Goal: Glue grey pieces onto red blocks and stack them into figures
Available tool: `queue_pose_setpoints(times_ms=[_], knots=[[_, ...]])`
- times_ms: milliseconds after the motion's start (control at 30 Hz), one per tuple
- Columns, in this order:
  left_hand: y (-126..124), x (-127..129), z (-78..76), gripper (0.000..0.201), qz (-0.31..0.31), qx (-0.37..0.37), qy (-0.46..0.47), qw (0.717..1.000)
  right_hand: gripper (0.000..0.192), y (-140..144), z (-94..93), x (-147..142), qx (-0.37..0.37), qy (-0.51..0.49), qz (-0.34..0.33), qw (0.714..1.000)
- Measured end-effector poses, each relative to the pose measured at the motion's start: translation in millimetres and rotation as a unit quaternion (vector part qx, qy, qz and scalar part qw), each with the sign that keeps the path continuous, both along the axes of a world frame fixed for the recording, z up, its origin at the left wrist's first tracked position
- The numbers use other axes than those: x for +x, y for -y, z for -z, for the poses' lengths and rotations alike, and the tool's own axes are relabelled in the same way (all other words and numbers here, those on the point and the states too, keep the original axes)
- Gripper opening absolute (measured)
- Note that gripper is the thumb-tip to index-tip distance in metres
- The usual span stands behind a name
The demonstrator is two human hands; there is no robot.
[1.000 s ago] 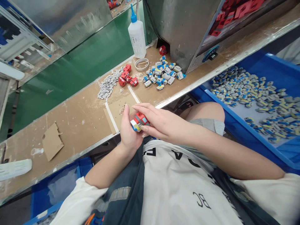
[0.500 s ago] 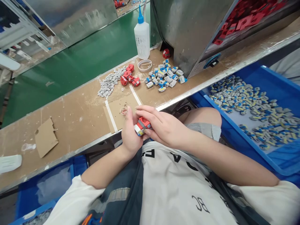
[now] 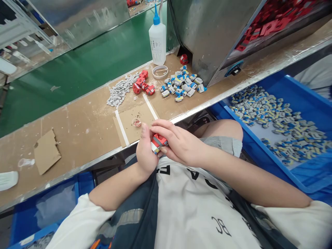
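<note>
Between my two hands is a small red plastic toy part [image 3: 159, 140] with a grey band and a white, yellow and blue end. My left hand [image 3: 146, 152] grips it from the left, thumb pointing up. From the right, my right hand [image 3: 181, 143] closes over it, covering much of its far side. Just beyond my fingers, a small clear round dish [image 3: 136, 122] rests on a cardboard sheet [image 3: 124, 119] edged with white tape. Farther back lie several red parts [image 3: 141, 83], a pile of small grey pieces [image 3: 120, 90] and a pile of grey, blue and yellow parts [image 3: 183, 83].
A white bottle with a blue nozzle [image 3: 157, 43] stands behind a tape roll [image 3: 160, 71]. A metal machine [image 3: 207, 34] occupies the right of the bench. At my right sits a blue bin [image 3: 298, 176] of parts. A cardboard scrap [image 3: 47, 152] lies on the left.
My left hand has shifted slightly right, and the red part sits a little deeper between my hands, its white end less exposed. The view has moved slightly; the piles look unchanged.
</note>
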State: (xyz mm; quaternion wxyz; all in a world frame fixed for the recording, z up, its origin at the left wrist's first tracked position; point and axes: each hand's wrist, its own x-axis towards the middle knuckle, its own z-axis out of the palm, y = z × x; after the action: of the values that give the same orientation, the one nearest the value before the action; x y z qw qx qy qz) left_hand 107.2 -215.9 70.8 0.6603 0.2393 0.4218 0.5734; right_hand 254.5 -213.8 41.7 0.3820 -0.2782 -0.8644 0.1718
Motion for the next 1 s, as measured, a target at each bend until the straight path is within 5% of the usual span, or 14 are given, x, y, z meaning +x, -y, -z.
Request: queue_pose_setpoints(times_ms=[233,367,500,633,767,1000], knots=[[-27,-27,-5.7,0.063,0.218,-0.047,0.004,0.975,0.067,-6,4.6,7,-0.126,-0.033,0.024,0.991],[-66,-81,-12.9,0.043,0.172,-0.058,0.007,0.983,0.057,5,34.3,31,-0.239,-0.052,0.085,0.966],[-139,-144,-4.9,0.022,0.075,-0.014,-0.047,0.996,0.039,25,75.2,59,-0.32,-0.046,0.135,0.937],[-231,-176,9.8,0.035,0.004,0.002,-0.259,0.966,0.035,40,101.2,81,-0.311,0.011,0.216,0.925],[-314,-171,20.8,0.033,-0.009,0.005,-0.335,0.942,0.035,43,117.6,103,-0.266,0.102,0.24,0.928],[-438,-129,41.9,0.028,-0.002,-0.035,-0.326,0.945,0.033,33,139.8,115,-0.122,0.172,0.25,0.945]])
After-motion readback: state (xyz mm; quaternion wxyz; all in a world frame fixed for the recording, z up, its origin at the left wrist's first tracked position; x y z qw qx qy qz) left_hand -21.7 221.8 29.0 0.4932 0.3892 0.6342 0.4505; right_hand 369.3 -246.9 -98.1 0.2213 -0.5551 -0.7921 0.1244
